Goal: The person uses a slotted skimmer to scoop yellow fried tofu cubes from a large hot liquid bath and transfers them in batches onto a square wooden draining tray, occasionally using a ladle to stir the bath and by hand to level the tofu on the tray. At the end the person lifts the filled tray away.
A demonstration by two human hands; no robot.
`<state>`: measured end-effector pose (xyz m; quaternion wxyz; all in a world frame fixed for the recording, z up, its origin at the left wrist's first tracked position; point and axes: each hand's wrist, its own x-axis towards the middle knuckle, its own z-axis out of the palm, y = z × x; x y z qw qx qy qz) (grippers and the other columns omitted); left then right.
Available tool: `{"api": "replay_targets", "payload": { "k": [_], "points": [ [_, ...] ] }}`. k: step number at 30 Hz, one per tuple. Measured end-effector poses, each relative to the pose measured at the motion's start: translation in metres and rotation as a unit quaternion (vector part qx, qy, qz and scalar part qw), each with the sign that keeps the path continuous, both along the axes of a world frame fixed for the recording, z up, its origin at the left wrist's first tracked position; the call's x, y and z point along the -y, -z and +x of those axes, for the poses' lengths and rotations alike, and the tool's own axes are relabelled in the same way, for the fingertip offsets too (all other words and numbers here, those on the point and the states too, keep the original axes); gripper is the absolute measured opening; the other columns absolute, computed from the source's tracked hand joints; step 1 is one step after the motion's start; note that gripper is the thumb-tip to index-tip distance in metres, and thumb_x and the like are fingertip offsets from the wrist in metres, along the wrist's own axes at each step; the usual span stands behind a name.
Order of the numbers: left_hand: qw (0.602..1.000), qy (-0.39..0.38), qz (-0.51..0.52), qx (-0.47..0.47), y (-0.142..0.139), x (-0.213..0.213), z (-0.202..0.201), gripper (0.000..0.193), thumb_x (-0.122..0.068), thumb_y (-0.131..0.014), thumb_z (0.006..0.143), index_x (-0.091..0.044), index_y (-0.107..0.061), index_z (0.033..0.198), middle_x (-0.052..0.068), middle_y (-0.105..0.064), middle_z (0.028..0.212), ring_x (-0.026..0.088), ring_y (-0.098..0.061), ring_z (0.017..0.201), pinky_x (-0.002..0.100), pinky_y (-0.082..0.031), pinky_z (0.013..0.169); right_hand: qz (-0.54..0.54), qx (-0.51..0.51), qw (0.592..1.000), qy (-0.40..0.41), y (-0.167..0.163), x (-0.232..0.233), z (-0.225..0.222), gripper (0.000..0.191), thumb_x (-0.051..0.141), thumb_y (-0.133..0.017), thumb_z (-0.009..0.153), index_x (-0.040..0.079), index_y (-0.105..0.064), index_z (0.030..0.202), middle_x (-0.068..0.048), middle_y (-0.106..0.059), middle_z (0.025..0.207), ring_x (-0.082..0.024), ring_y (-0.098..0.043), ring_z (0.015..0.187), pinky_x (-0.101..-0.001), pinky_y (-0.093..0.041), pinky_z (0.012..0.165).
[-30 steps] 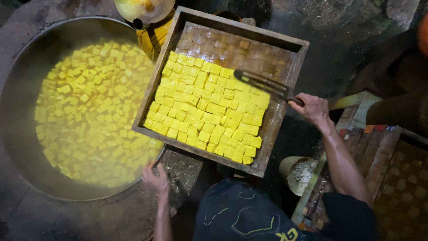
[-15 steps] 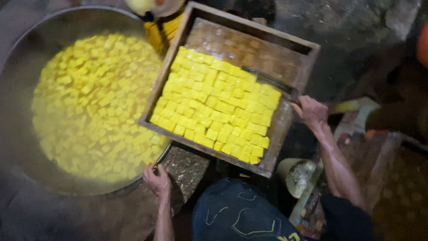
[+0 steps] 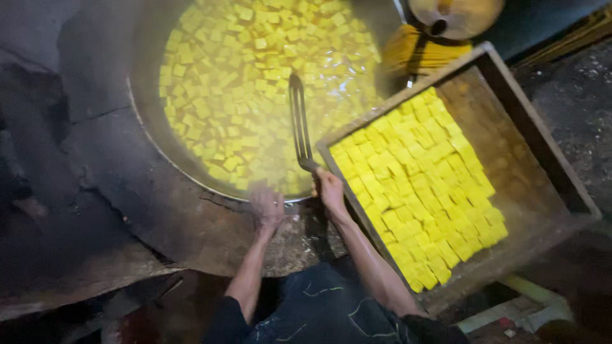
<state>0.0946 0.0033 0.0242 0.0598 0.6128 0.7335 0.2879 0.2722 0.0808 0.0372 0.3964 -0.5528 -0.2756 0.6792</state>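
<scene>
My right hand (image 3: 329, 190) grips the handle of a long metal spatula (image 3: 298, 124) whose slotted blade reaches out over the big round pot (image 3: 153, 159). The pot is full of liquid with several yellow cubes (image 3: 255, 76) floating in it. My left hand (image 3: 268, 207) rests with spread fingers on the pot's near rim, blurred, holding nothing. To the right lies a wooden tray (image 3: 542, 153) tilted against the pot's edge, about two thirds covered with rows of cut yellow cubes (image 3: 421, 185).
The pot is set in a dark, cracked stone surround (image 3: 108, 210). A round yellowish vessel (image 3: 456, 16) and a yellow bundle (image 3: 414, 54) stand behind the tray. My dark trousers (image 3: 325, 306) fill the bottom centre. Planks (image 3: 516, 312) lie at the lower right.
My right hand has carried the spatula from the tray's right side across to the pot. The view has swung, so pot and tray sit further right. My left hand shifted along the rim.
</scene>
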Motion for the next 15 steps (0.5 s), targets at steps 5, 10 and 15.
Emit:
{"api": "replay_targets", "payload": {
  "k": [5, 10, 15],
  "points": [
    [0.990, -0.028, -0.124, 0.064, 0.010, -0.006, -0.008, 0.039, -0.034, -0.063, 0.096, -0.005, -0.067, 0.121, 0.022, -0.060, 0.134, 0.042, -0.052, 0.128, 0.059, -0.038, 0.109, -0.015, 0.269, 0.958, -0.101, 0.025, -0.054, -0.066, 0.054, 0.049, -0.058, 0.099, 0.003, -0.068, 0.074, -0.005, -0.060, 0.060, -0.018, -0.056, 0.054, -0.0383, -0.044, 0.052],
    [0.984, 0.006, -0.158, 0.088, 0.028, -0.010, -0.022, 0.042, -0.031, -0.063, 0.093, -0.001, -0.065, 0.122, 0.024, -0.057, 0.135, 0.045, -0.049, 0.129, 0.058, -0.040, 0.102, -0.029, 0.383, 0.906, -0.179, 0.059, -0.102, -0.100, 0.055, 0.051, -0.056, 0.097, 0.004, -0.068, 0.072, -0.008, -0.062, 0.058, -0.019, -0.061, 0.054, -0.0404, -0.046, 0.052],
    [0.976, -0.004, -0.159, 0.151, 0.053, -0.006, -0.018, 0.040, -0.026, -0.065, 0.091, -0.008, -0.065, 0.127, 0.021, -0.057, 0.136, 0.044, -0.049, 0.131, 0.057, -0.041, 0.105, -0.023, 0.329, 0.935, -0.129, 0.077, -0.130, -0.138, 0.055, 0.050, -0.058, 0.095, 0.002, -0.069, 0.071, -0.007, -0.063, 0.058, -0.021, -0.061, 0.053, -0.0418, -0.048, 0.053]
  ]
}}
